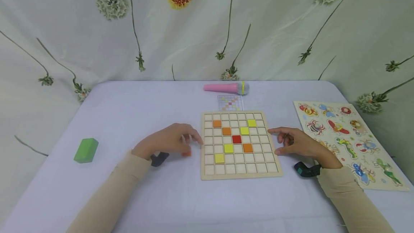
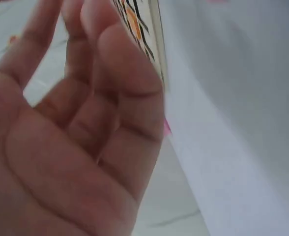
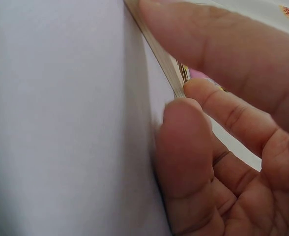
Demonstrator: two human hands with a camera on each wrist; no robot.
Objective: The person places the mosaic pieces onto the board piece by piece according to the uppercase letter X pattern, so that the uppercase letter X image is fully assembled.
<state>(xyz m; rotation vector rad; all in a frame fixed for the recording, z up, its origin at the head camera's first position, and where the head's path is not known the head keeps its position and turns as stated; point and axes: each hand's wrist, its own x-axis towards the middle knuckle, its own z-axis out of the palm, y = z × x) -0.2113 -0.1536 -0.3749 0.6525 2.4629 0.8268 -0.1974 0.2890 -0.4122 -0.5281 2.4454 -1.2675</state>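
A wooden grid board (image 1: pixel 242 176) lies flat on the table, with several yellow tiles (image 1: pixel 228 148), three orange tiles (image 1: pixel 226 131) and one red tile (image 1: pixel 237 139) in its squares. At the board's left edge is my left hand (image 1: pixel 176 137), fingers loosely bent and fingertips by the frame. A loose orange piece (image 1: pixel 186 153) lies beside its thumb, partly covered. My right hand (image 1: pixel 295 142) touches the right edge with thumb and index finger apart; in the right wrist view the thumb (image 3: pixel 223 44) meets the board's side.
Behind the board lie a small printed grid card (image 1: pixel 230 103) and a pink toy microphone (image 1: pixel 223 88). A green block (image 1: pixel 86 150) stands at the left. On the right, an insect picture board (image 1: pixel 349 143) lies beneath the right forearm's far side.
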